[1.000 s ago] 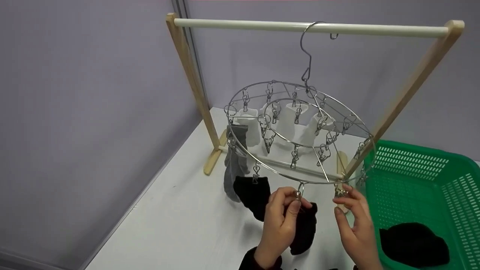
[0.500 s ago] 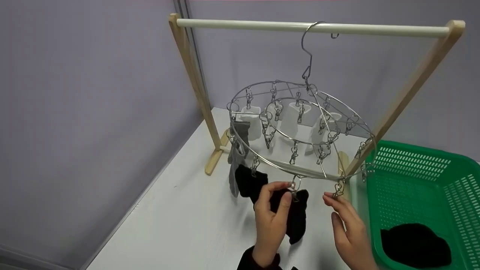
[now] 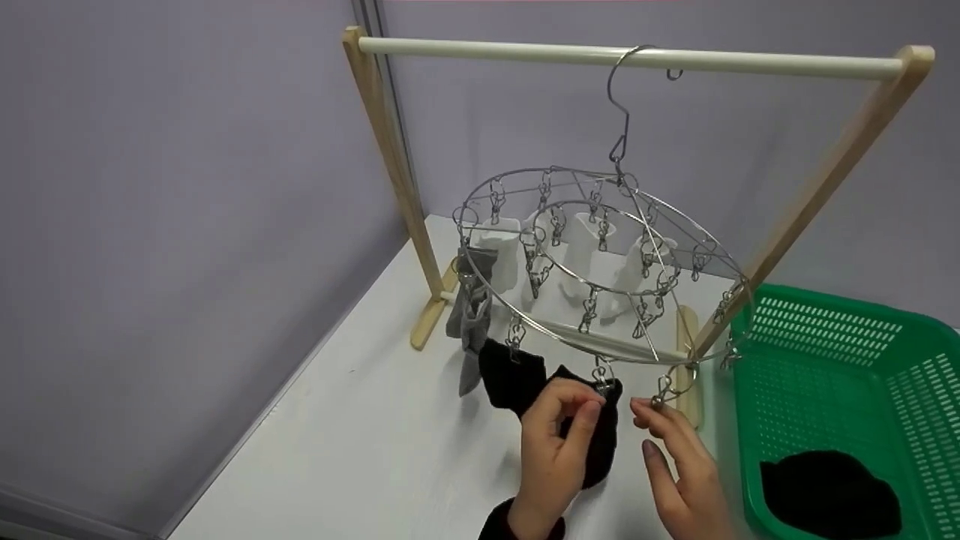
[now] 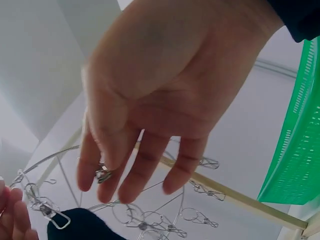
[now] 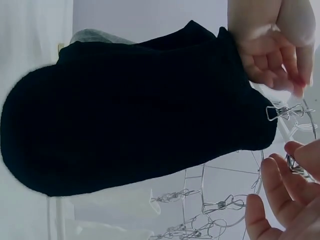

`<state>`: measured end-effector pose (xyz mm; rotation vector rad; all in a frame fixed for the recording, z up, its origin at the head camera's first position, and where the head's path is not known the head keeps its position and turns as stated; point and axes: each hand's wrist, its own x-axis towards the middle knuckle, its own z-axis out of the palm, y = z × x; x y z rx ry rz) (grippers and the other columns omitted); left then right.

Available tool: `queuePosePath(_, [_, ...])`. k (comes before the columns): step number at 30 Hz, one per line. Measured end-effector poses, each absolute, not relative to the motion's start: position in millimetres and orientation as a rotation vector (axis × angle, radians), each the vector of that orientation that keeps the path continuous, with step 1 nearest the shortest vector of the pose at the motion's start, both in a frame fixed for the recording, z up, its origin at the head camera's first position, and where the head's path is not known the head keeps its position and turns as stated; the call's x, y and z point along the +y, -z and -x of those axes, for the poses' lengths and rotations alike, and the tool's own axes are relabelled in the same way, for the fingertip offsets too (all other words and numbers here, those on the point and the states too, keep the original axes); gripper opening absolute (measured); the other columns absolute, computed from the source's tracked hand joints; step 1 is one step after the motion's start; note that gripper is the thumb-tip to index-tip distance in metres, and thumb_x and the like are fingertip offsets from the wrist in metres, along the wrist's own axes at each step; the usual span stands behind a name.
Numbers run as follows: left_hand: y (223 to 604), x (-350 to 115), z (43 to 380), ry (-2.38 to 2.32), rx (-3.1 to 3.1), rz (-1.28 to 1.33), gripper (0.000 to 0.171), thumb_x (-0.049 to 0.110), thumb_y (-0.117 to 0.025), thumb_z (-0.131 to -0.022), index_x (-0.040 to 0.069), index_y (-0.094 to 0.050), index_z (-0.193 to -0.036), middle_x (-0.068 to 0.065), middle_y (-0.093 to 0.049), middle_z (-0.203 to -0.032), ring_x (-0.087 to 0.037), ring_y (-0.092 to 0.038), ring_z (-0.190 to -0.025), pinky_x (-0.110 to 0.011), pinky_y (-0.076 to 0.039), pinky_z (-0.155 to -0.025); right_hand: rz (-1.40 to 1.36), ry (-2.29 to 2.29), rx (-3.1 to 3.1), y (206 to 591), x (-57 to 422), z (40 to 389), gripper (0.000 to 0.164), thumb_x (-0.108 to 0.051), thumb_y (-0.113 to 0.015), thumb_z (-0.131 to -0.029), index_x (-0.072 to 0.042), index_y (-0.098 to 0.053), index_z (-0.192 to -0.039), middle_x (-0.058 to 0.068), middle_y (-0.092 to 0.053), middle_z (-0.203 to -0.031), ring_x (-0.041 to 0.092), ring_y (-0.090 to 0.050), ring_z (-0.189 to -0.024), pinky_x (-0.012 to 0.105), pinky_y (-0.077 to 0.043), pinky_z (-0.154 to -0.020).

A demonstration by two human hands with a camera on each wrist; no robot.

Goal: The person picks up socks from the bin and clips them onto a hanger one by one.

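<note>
A black sock [image 3: 604, 450] hangs by its cuff from a wire clip [image 5: 282, 112] on a round metal sock hanger [image 3: 592, 346]. My left hand [image 3: 551, 446] is beside that cuff, thumb and index fingertip close together just under the clip; in the right wrist view its fingertips show apart from it. Over to the right, my right hand [image 3: 682, 465] holds another metal clip [image 3: 663, 390] among its fingertips, with the thumb standing off; the left wrist view shows this palm large. The clip's ring slants toward the hand. A second black sock [image 3: 517, 386] hangs farther left.
The hanger hooks over the white bar [image 3: 487, 50] of a wooden rack. Grey socks [image 3: 474, 300] and white socks [image 3: 589, 255] hang at its left and back. At right stands a green basket [image 3: 825, 322] with a black item [image 3: 829, 491] in it.
My left fingertips have slipped from around the clip to just below it, and the sock hangs from that clip. My right hand has moved left and down, drawing its clip along.
</note>
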<state>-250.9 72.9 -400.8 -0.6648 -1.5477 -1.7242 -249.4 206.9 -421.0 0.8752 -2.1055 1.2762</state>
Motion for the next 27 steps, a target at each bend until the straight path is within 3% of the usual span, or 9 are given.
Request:
queuePosePath(7, [398,77,250,1.820,-1.561,0.766,0.007,-0.010,-0.047,-0.073,-0.004,-0.045,-0.077,-0.012,-0.050,-0.076,-0.017,-0.052,-0.065,-0.026,-0.044,-0.052,-0.944,-1.267,-2.136,430,207,250,0.035,0.007,-0.046,-0.074,0.004,-0.043,-0.109,0.013,-0.044,-0.105,0.017,-0.044,-0.087,0.016,-0.034,-0.070])
queuePosePath(12, [399,79,248,1.830,-1.661,0.676,0.012,-0.007,-0.052,-0.071,0.000,-0.046,-0.080,-0.011,-0.049,-0.085,-0.014,-0.051,-0.075,-0.027,-0.043,-0.059,-0.910,-1.248,-2.232,431,205,246,0.044,0.012,-0.049,-0.070,-0.001,-0.042,-0.111,0.010,-0.043,-0.109,0.016,-0.041,-0.095,0.012,-0.032,-0.075])
queuePosePath(19, [406,82,250,1.858,-1.853,0.587,0.027,0.004,-0.051,-0.076,0.004,-0.044,-0.102,-0.003,-0.048,-0.103,-0.014,-0.044,-0.093,-0.028,-0.037,-0.073,-1.010,-1.265,-2.246,426,198,241,0.060,0.023,-0.051,-0.058,0.001,-0.039,-0.113,0.012,-0.042,-0.107,0.017,-0.039,-0.097,0.012,-0.030,-0.079])
queuePosePath(25, [414,88,254,2.021,-1.758,0.624,0.026,-0.004,-0.046,-0.077,0.000,-0.042,-0.103,-0.010,-0.053,-0.095,-0.017,-0.048,-0.090,-0.029,-0.038,-0.073,-1.065,-1.214,-2.247,434,198,245,0.060,0.018,-0.053,-0.060,-0.001,-0.038,-0.115,0.009,-0.040,-0.110,0.018,-0.037,-0.100,0.013,-0.030,-0.080])
queuePosePath(27, [412,88,254,2.034,-1.751,0.624,0.025,-0.003,-0.045,-0.078,-0.001,-0.043,-0.103,-0.011,-0.054,-0.092,-0.016,-0.049,-0.087,-0.029,-0.039,-0.072,-1.072,-1.185,-2.251,434,198,245,0.052,0.012,-0.053,-0.065,0.001,-0.039,-0.113,0.010,-0.040,-0.110,0.018,-0.036,-0.100,0.014,-0.029,-0.081])
